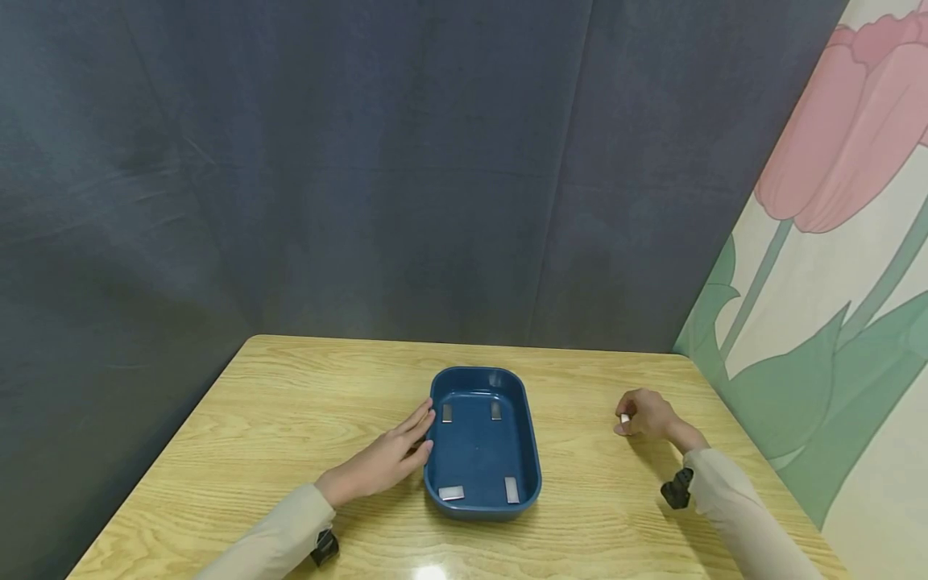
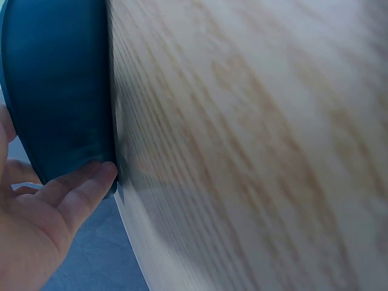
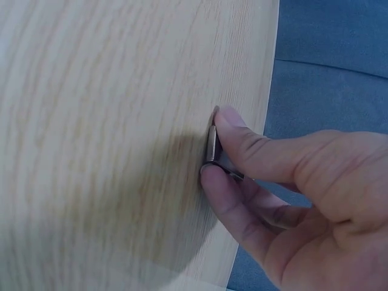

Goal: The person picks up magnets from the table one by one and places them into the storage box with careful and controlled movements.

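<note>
A dark blue rounded rectangular tray (image 1: 478, 451) sits on the wooden table. Several small, shiny metal rectangles lie inside it near the corners, among them one at the front left (image 1: 451, 492) and one at the front right (image 1: 511, 490). With fingers extended, my left hand (image 1: 384, 459) touches the tray's left side; the left wrist view shows fingertips against its outer wall (image 2: 60, 91). Off to the tray's right, my right hand (image 1: 648, 415) pinches a small metal piece (image 3: 212, 144) between thumb and fingers, close to the tabletop. The fingers partly hide that piece, and its exact kind is unclear.
The wood-grain table (image 1: 326, 403) has its far edge along a dark blue-grey curtain (image 1: 399, 201). A wall hanging with pink tulips (image 1: 819, 137) borders the right side. Each wrist carries a small black device.
</note>
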### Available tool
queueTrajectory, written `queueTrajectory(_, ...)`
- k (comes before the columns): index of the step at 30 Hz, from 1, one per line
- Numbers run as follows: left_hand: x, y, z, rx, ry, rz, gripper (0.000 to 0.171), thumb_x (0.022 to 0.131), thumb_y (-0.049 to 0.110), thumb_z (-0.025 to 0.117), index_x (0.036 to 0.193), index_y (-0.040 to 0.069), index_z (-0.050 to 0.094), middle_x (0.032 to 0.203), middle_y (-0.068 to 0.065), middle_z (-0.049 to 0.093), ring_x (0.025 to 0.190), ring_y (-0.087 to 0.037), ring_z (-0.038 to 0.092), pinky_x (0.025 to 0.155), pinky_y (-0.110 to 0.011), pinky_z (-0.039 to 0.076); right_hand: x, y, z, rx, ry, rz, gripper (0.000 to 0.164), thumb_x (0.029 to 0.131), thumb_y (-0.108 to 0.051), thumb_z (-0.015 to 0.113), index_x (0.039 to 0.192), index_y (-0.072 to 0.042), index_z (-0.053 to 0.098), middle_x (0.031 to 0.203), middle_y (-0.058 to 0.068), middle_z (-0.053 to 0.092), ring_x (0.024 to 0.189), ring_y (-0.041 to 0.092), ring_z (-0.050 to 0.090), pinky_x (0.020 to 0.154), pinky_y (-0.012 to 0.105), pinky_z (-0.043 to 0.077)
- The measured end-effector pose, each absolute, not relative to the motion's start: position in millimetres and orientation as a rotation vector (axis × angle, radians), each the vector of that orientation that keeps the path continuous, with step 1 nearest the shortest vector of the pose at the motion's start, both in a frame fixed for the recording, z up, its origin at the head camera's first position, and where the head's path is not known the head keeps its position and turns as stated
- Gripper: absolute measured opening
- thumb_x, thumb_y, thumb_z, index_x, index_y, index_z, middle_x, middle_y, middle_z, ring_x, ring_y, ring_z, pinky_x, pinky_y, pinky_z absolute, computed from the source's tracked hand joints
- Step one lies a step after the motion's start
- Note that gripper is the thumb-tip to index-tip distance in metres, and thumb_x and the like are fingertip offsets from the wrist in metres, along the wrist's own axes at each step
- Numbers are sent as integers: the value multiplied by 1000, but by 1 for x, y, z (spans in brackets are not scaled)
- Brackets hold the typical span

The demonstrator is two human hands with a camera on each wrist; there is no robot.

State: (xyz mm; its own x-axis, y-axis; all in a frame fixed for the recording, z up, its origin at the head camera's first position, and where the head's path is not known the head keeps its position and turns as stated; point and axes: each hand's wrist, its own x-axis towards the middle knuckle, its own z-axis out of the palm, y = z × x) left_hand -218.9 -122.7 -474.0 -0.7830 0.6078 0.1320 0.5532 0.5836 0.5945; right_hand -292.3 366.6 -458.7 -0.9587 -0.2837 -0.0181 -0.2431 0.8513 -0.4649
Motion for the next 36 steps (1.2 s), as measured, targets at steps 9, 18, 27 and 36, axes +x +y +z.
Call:
queueTrajectory(9,-219,-123,-474,990,2718,974,58,109,30,41,155,0,23,166,-5,3,146,-24,19,111,-43,34,-290,366,-459,-478,2965,-702,21,76,-4,84,86,1,67,76,1,62,69,15,54,64,35,48)
queueTrajectory(18,-219,-123,-474,999,2715,970,58,109,30,41,155,0,23,166,-6,3,146,-24,19,111,-43,34,-288,360,-459,-500,2960,-744,13,79,10,76,84,1,67,75,3,63,69,16,58,64,34,50)
queueTrajectory(27,-219,-123,-474,996,2726,973,58,109,30,41,155,0,24,166,-6,6,146,-24,21,111,-43,34,-287,357,-455,-536,2978,-746,9,82,11,72,85,3,69,77,5,65,69,16,57,61,32,48)
queueTrajectory(36,-219,-123,-474,1003,2728,966,58,109,30,41,155,0,24,166,-7,6,146,-25,22,110,-44,35,-287,355,-454,-547,2994,-779,8,83,10,70,87,3,71,78,7,66,65,12,57,57,28,48)
